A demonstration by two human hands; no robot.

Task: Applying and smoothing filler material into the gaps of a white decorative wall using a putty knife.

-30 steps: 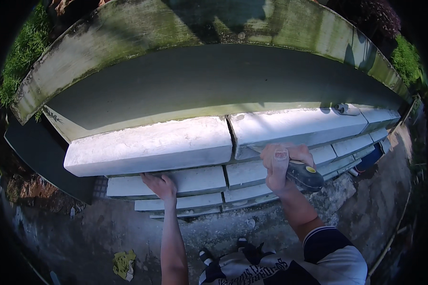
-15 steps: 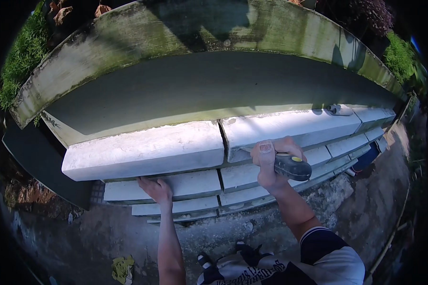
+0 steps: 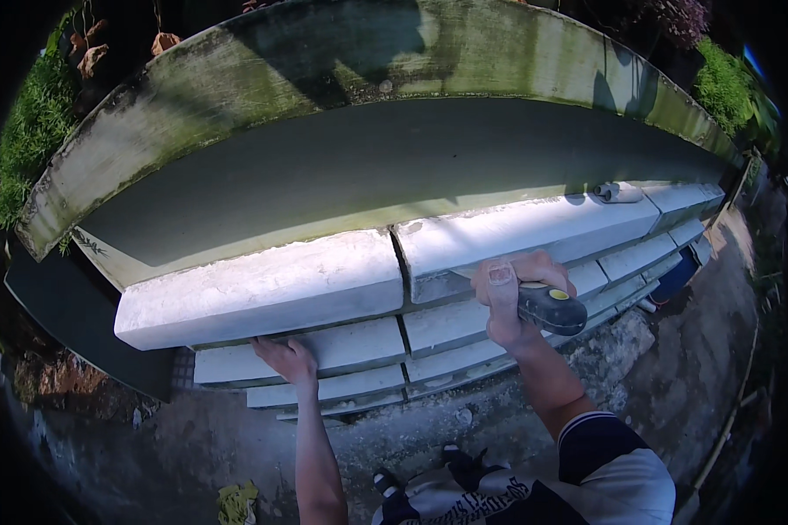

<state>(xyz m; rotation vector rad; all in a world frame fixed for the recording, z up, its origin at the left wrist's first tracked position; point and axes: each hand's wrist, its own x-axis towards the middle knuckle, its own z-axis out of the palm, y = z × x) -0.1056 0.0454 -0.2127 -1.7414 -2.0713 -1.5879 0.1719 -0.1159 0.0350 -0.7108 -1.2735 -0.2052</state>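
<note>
My right hand is closed around the black handle of a hand tool with a yellow spot on its butt. A thin pale piece of the tool sticks out toward the lower left edge of the right-hand long white block; I cannot make out its full shape. The left-hand long white block lies end to end with that one, a dark narrow gap between them. Under its front edge rests my left hand, fingers stretched, on the white slab of the row below. Nothing shows in that hand.
Several more white slabs step down below. Small pale cylinders lie on the top row at right. Behind stands a mossy concrete ledge with plants above. A dark panel leans at left. A crumpled yellow-green cloth lies on the floor.
The view has shifted slightly. My right hand and the tool sit a little farther right along the block's front edge. My left hand keeps its place under the left block.
</note>
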